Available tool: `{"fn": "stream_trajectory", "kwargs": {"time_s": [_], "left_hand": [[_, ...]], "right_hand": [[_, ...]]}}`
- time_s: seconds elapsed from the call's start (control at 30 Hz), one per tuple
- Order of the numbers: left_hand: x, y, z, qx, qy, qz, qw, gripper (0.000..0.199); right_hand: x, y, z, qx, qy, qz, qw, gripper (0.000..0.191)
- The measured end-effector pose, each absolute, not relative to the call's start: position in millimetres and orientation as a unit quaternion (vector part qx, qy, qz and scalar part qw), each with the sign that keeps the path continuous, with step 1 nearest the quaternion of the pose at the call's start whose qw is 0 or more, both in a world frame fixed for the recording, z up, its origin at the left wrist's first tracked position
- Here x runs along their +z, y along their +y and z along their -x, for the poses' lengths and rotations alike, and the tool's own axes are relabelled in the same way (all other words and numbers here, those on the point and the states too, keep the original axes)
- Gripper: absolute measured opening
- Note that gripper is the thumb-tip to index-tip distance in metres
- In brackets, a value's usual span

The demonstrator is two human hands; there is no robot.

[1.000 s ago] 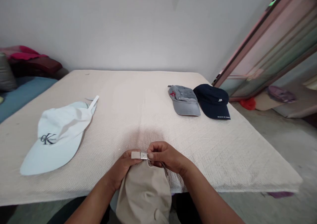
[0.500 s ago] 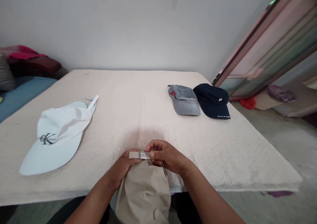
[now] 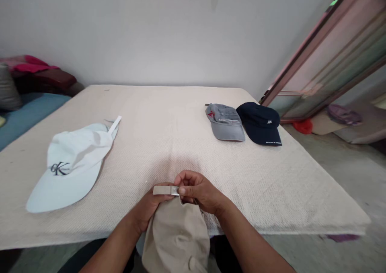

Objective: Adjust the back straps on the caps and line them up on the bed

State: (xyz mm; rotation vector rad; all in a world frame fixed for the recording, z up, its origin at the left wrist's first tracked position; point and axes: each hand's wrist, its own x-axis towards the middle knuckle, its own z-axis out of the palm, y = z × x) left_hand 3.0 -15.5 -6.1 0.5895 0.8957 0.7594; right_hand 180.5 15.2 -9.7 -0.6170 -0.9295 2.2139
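Note:
A beige cap (image 3: 177, 235) is between my hands at the near edge of the table, its back strap turned away from me. My left hand (image 3: 146, 208) is closed on the cap's left side, below the free strap end (image 3: 162, 190). With thumb and fingers, my right hand (image 3: 199, 190) pinches the strap at its metal buckle (image 3: 175, 190). Part of the cap is cut off by the bottom of the view. To the left lies a white cap (image 3: 75, 160) with a dark monogram and its strap end sticking up.
A grey cap (image 3: 226, 122) and a navy cap (image 3: 259, 124) lie side by side at the back right of the cloth-covered table (image 3: 144, 128). Behind stands a pale wall (image 3: 157, 35). A blue surface (image 3: 39, 108) with a grey cushion (image 3: 8, 88) is at far left.
The strap end and buckle have shifted slightly, with more of the strap showing left of the buckle. My right hand has moved a little to the left.

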Motion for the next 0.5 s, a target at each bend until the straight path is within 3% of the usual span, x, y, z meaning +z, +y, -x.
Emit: {"fn": "stream_trajectory", "kwargs": {"time_s": [0.3, 0.5], "left_hand": [[-6, -15, -5, 0.360, 0.388, -0.271, 0.804, 0.020], [-10, -14, -4, 0.358, 0.411, -0.276, 0.792, 0.017]], "right_hand": [[-2, 16, -196, 0.850, -0.331, 0.284, 0.296, 0.026], [-7, 15, -192, 0.842, -0.340, 0.258, 0.331, 0.027]]}}
